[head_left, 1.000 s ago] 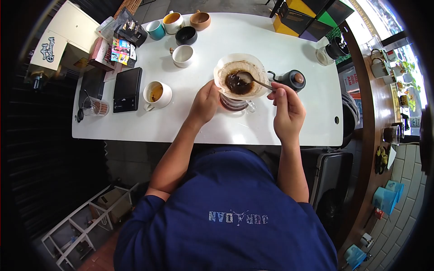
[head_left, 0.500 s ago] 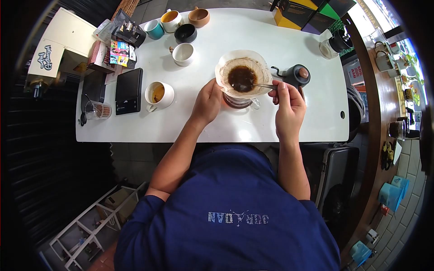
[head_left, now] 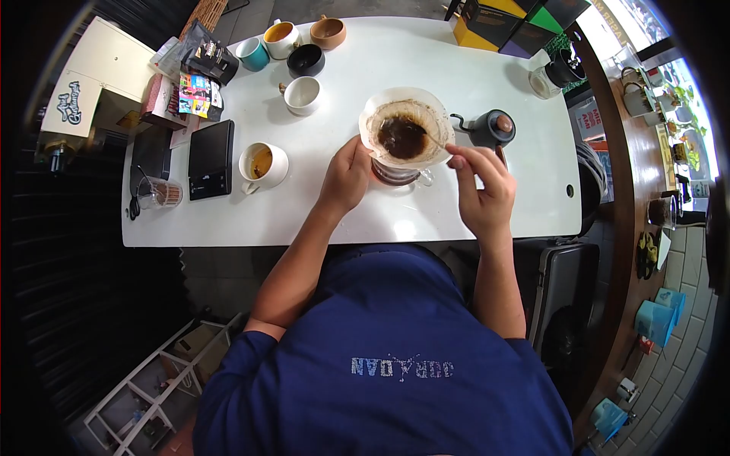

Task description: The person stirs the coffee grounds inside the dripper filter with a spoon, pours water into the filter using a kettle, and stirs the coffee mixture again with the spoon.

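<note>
A white paper coffee filter (head_left: 422,102) sits above a glass coffee server (head_left: 394,177), near the table's middle. Dark wet coffee grounds (head_left: 401,138) lie inside it, and brown residue coats its walls. My left hand (head_left: 346,176) is closed at the filter's left edge; whether it also grips a dripper underneath is hidden. Between the thumb and fingers of my right hand (head_left: 485,190) is the handle of a spoon (head_left: 436,142), which slants into the filter from the right. The spoon's bowl cannot be made out among the grounds.
A black gooseneck kettle (head_left: 487,131) stands just right of the filter. On the left are a white mug (head_left: 264,166) with liquid, a black scale (head_left: 211,159) and a glass (head_left: 160,193). Several cups, including a white cup (head_left: 302,96), stand behind. A grinder (head_left: 559,74) is at far right.
My right hand has shifted slightly, and the spoon now reaches the filter's right side. The liquid on the grounds has dropped, baring more of them. My left hand keeps its hold.
</note>
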`<state>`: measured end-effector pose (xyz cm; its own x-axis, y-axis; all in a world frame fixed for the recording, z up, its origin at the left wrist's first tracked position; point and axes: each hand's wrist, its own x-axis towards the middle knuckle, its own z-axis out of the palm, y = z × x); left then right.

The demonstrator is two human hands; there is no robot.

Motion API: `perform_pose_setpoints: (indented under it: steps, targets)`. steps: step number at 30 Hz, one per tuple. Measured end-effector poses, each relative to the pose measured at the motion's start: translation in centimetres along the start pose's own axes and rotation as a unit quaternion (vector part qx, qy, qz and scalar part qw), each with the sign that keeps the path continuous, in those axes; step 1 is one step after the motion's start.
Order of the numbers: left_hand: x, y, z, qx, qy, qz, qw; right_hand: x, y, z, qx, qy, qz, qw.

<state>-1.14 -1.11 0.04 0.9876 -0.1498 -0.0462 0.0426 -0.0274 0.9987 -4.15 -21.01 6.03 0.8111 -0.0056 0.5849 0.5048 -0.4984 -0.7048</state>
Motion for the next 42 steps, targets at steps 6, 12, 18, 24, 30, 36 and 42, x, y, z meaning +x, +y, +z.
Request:
perform_pose_setpoints:
  steps: [6, 12, 18, 24, 30, 36, 42]
  targets:
    - [0.1, -0.5, -0.1, -0.010, -0.006, -0.001, 1.000, -1.4, 0.2, 1.7, 0.129, 0.037, 0.197, 0.971]
    - [0.0, -0.2, 0.2, -0.017, 0.009, 0.013, 1.000, -1.7, 0.4, 1.5, 0.288, 0.076, 0.286, 0.911]
    - [-0.1, 0.0, 0.3, -0.028, 0.016, 0.007, 0.999, -1.4, -0.2, 0.5, 0.181, 0.020, 0.139, 0.973]
    - [0.0, -0.2, 0.4, -0.024, 0.022, 0.002, 0.999, 0.1, -0.2, -0.3, -0.006, -0.026, -0.020, 0.999]
    - [0.0, -0.1, 0.4, -0.010, 0.022, 0.004, 1.000, -0.7, 0.9, 0.8, 0.046, -0.008, 0.091, 0.995]
    - [0.0, -0.1, 0.4, -0.008, 0.021, 0.004, 1.000, -1.1, 0.8, 1.3, 0.384, 0.089, 0.355, 0.848]
    - [0.1, -0.1, 0.5, -0.016, 0.020, 0.014, 1.000, -1.4, 1.2, 0.9, 0.317, 0.088, 0.256, 0.909]
